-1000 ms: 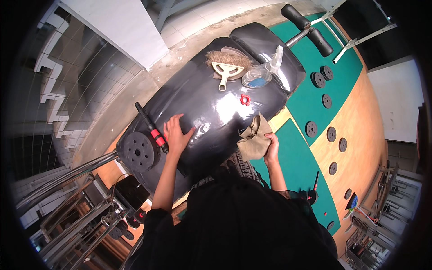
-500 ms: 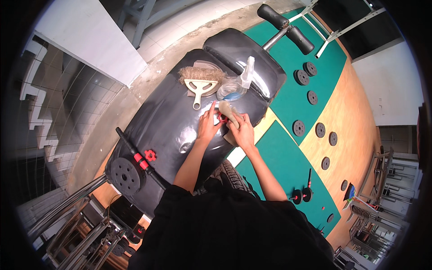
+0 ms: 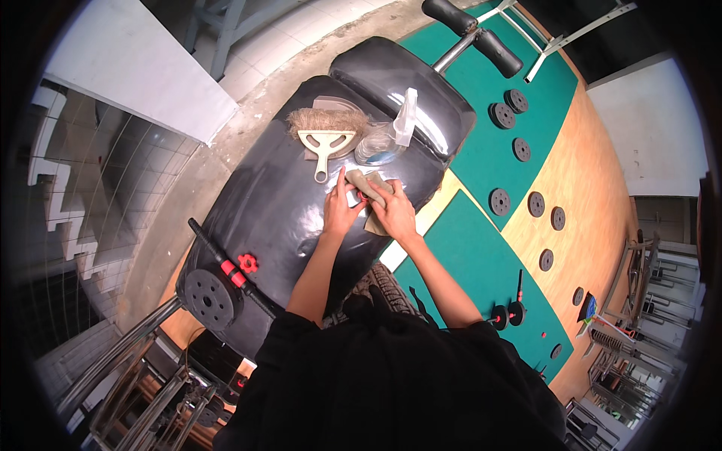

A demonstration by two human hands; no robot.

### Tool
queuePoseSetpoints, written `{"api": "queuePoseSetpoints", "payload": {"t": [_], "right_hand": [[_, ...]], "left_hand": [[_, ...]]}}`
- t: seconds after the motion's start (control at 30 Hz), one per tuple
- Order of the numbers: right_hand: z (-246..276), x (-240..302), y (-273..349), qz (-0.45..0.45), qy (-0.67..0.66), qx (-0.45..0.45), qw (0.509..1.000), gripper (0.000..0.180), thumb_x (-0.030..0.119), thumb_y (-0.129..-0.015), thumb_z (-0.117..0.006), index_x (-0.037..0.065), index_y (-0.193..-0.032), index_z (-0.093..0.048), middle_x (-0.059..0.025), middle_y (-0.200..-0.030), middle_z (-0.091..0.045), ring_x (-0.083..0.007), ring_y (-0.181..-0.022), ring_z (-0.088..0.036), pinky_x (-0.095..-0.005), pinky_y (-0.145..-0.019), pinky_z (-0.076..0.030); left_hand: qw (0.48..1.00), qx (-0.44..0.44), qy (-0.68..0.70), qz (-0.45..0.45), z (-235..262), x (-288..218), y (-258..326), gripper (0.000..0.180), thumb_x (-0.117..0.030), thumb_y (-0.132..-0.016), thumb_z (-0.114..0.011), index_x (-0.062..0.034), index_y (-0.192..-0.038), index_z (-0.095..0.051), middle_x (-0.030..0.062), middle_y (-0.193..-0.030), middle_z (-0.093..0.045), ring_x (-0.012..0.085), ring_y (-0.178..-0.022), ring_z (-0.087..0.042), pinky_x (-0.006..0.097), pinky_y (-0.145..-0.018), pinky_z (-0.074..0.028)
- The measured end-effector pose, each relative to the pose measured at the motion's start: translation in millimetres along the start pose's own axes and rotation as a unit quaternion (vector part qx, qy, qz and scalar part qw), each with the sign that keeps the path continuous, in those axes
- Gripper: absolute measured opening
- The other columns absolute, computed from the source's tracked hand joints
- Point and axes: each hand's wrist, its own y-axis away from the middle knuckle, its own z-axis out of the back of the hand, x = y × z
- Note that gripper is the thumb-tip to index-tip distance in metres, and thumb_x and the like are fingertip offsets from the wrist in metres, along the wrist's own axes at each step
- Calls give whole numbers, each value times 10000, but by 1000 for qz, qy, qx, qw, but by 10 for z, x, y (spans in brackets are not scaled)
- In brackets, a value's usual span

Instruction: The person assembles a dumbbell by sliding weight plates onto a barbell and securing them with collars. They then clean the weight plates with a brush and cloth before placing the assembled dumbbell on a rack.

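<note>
The right hand (image 3: 395,216) is holding a tan cloth (image 3: 371,183) in its fingers beside a partly hidden red nut (image 3: 362,197) over the black worktop (image 3: 274,192). The left hand (image 3: 341,212) is holding its thumb and forefinger apart near the nut; whether they are gripping it, one cannot tell. A brush (image 3: 327,124) and a clear bottle (image 3: 380,143) are resting just beyond.

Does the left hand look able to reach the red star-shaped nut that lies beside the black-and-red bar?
Probably yes: nothing seems to stand between the left hand and the red star-shaped nut, and the black-and-red bar lies on the nut's far side.
</note>
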Motion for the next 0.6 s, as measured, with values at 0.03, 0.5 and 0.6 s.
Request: {"api": "queuePoseSetpoints", "payload": {"t": [0.03,0.5,0.6], "right_hand": [[-115,8,73,36,52,41,997,461,180,-766,-611,243,-1216,-539,-122,-1148,-457,-323,-995,-538,-401,-806,-474],[90,196,199,-176,-446,31,877,378,302,-922,-462,-45,-1020,-577,-53,-893,-621,-126,-851,-536,-266,-807,-404],[217,337,266,-210,-459,106,857,418,305,-908,-452,-52,-1104,-544,-110,-972,-622,-170,-960,-535,-267,-886,-370]], "left_hand": [[1000,3,-9,-9,-19,-1,12,979,-76,-608,-773,-55,-1381,-173,68,-1065,-627,289,-1048,-543,390,-893,-415],[882,-35,469,33,211,-480,247,459,6,-755,-683,37,-1175,-502,109,-1107,-587,154,-1038,-552,290,-931,-426],[917,-19,397,-40,496,-479,320,451,-5,-748,-681,23,-1165,-510,120,-1129,-581,184,-1040,-564,304,-908,-443]]}}
